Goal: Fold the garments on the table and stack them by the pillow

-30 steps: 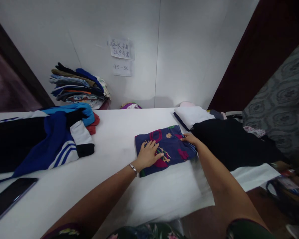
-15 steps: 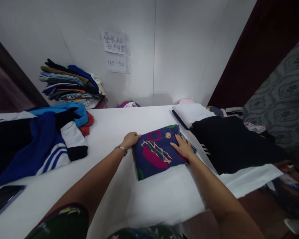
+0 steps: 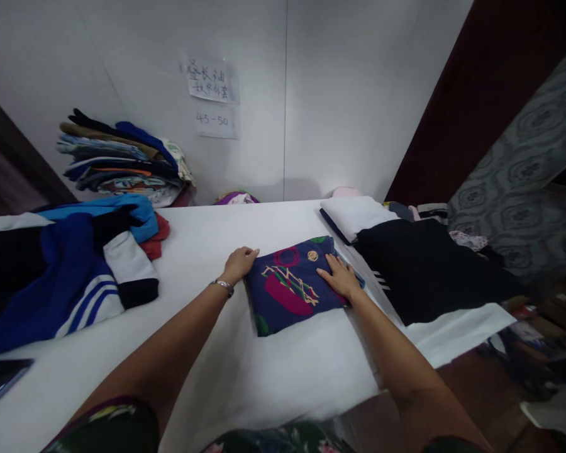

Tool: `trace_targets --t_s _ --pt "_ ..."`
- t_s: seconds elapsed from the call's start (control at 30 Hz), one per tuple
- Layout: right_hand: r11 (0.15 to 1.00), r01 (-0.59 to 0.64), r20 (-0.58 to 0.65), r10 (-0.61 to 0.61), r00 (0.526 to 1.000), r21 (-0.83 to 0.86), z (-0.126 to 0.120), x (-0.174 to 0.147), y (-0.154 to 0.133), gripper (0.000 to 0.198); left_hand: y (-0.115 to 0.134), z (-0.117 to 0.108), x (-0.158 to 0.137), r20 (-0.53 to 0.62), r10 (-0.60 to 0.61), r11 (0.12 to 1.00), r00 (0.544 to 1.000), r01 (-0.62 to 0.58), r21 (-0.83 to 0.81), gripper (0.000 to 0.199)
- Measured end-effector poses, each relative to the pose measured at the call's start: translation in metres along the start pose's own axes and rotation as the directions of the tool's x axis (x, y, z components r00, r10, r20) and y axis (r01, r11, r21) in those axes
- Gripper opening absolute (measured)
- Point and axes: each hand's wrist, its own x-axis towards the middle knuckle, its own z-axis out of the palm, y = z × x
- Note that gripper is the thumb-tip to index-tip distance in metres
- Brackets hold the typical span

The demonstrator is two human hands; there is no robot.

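Note:
A folded navy garment with a magenta, green and cream print lies on the white table in front of me. My left hand, a bracelet at its wrist, is closed at the garment's upper left corner, pinching the edge. Flat on the garment's right side rests my right hand, its fingers spread. Under that hand a lighter blue layer shows at the right edge. The garment's underside is hidden.
Blue, black and white clothes lie heaped on the left, with a stack of folded clothes behind them. A phone-like dark device sits at the left front. Black and white garments lie on the right. Paper signs hang on the wall.
The view has turned slightly to the right, so everything sits a little further left. My left hand's fingers have shifted slightly at the corner; my right hand stays flat on the garment.

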Motion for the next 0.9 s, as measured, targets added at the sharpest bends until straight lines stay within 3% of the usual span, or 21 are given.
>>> trace_targets --t_s 0.1,0.17,0.23,0.3,0.4,0.5,0.67,0.9 --pt "1.000 -0.006 0.008 0.006 1.000 -0.003 -0.001 0.000 0.001 0.075 0.013 -0.001 -0.032 -0.073 0.149 0.989 0.986 -0.150 -0.005 0.050" --pt "1.000 -0.022 0.037 0.022 0.999 -0.012 -0.005 0.000 -0.002 0.075 0.020 0.010 -0.058 -0.045 0.329 0.944 0.943 -0.327 0.037 0.058" --pt "0.999 -0.038 0.052 0.040 0.998 -0.039 -0.010 0.000 -0.011 0.076 0.025 0.024 -0.079 0.019 0.415 0.906 0.910 -0.415 0.078 0.065" --pt "0.998 -0.002 0.005 0.002 1.000 -0.069 -0.015 0.001 -0.027 0.073 0.025 0.035 -0.091 0.034 0.431 0.895 0.902 -0.432 0.116 0.068" --pt "0.975 0.196 -0.095 -0.206 0.974 -0.105 -0.018 0.013 -0.057 0.069 0.022 0.042 -0.093 0.007 0.436 0.888 0.900 -0.432 0.155 0.068" --pt "0.936 0.328 -0.070 -0.338 0.938 -0.131 -0.018 0.036 -0.072 0.067 0.021 0.041 -0.091 0.004 0.447 0.883 0.894 -0.442 0.159 0.068" --pt "0.988 0.151 0.085 -0.147 0.986 -0.042 -0.012 0.073 -0.045 0.045 0.021 0.039 -0.092 0.006 0.449 0.884 0.893 -0.446 0.142 0.067" --pt "0.984 0.097 0.068 -0.108 0.992 0.148 -0.013 0.083 -0.031 0.040 0.021 0.042 -0.091 -0.010 0.444 0.889 0.896 -0.440 0.128 0.065"
